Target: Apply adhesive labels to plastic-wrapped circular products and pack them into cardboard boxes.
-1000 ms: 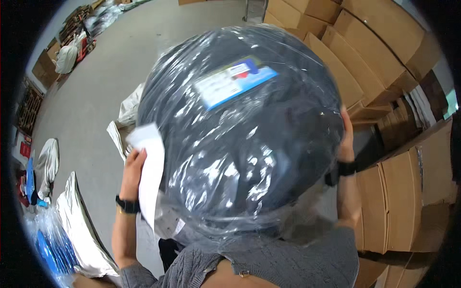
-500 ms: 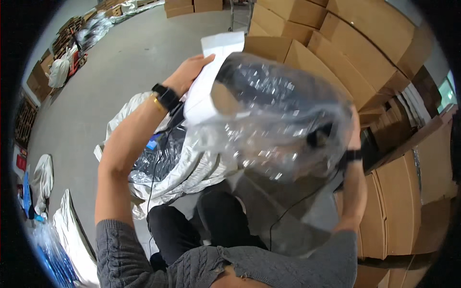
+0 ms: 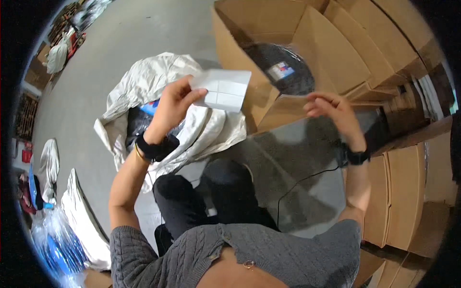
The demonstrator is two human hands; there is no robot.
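Note:
My left hand (image 3: 178, 102) pinches a white sheet (image 3: 224, 90), marked by thin lines into rectangles, between thumb and fingers. To its right, my right hand (image 3: 333, 111) is at the near wall of an open cardboard box (image 3: 240, 62), its fingers curled together and slightly blurred. A thin pale edge shows at those fingertips; whether it is a label or the box's rim I cannot tell. Inside the box lies a dark bundle in clear plastic (image 3: 300, 79), with a small white and blue label (image 3: 281, 70) on top.
Left of the box, a crumpled white sack (image 3: 158, 72) lies open on the grey floor around dark plastic-wrapped packages (image 3: 139, 127). Stacked cartons (image 3: 365, 43) line the right side. Blue plastic-wrapped packs (image 3: 60, 245) are at lower left. A black cable (image 3: 293, 187) trails from my right wrist.
The plastic-wrapped bundle has gone from between my hands into the box. My left hand keeps the white sheet, now lower. The view has shifted, bringing the box's inside into sight.

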